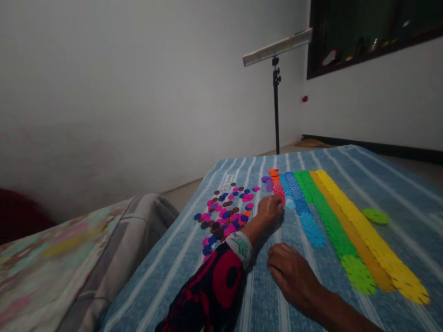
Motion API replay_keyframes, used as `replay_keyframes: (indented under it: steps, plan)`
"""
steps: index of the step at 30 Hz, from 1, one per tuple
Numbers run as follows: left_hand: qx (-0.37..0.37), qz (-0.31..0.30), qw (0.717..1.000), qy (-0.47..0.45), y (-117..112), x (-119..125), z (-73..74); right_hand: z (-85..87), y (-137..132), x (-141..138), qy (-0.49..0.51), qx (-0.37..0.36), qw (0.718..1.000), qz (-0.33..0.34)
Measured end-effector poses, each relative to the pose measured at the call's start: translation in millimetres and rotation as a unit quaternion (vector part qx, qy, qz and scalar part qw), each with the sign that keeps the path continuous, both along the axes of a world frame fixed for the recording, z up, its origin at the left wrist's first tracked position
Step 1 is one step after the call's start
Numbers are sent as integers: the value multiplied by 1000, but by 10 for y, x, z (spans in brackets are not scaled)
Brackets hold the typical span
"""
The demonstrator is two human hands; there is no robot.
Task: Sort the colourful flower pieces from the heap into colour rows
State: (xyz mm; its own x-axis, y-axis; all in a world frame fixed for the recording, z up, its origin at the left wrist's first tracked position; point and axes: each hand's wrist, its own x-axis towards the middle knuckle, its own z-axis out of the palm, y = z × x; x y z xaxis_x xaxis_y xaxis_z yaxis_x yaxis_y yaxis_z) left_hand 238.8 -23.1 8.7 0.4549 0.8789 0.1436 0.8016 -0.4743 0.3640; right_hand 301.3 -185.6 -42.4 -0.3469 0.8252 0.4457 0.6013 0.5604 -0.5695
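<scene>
My left hand (270, 210) reaches to the near end of a short row of red discs (278, 188). Its fingers are pressed together there, and whatever they may hold is hidden. Closer to me, my right hand (294, 272) rests on the striped cloth with curled fingers; their inside is out of sight. Left of my left hand lies a loose scatter of pink, blue and brown notched discs (226, 216). On the right, overlapping discs form long rows: blue (296, 193), green (321, 212), orange-yellow (360, 240) and yellow (367, 226). A few purple discs (268, 183) lie beside the red row.
A blue striped cloth (166, 276) covers the table. A lime-green round piece (375, 216) lies right of the rows. Beyond the table stands a black pole (276, 110) with a light panel (277, 47). Patterned bedding (69, 258) is at lower left.
</scene>
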Motion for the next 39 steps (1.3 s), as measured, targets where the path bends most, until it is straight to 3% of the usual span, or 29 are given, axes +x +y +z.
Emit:
replay_keyframes:
  steps: [4, 12, 16, 22, 27, 31, 39]
  plan:
    - [12, 22, 1000, 15, 2, -504, 53, 3, -16, 17, -4, 9, 1000, 10]
    - [8, 151, 988, -17, 34, -1959, 239, -46, -23, 56, -13, 38, 999, 16]
    - [-8, 237, 970, -49, 2, -2343, 168, -72, -35, 68, -14, 49, 999, 8]
    - [39, 304, 952, -3, 41, -2418, 43, -101, -62, 91, -16, 66, 998, 3]
    - [40, 315, 944, 91, 65, -2342, 93, -115, -59, 115, -23, 82, 996, 2]
    - [-14, 307, 942, 133, 54, -2301, 146, -131, -57, 122, -25, 98, 995, -3]
    - [-24, 274, 954, 118, 35, -2344, 159, -145, -62, 125, -27, 106, 994, -6]
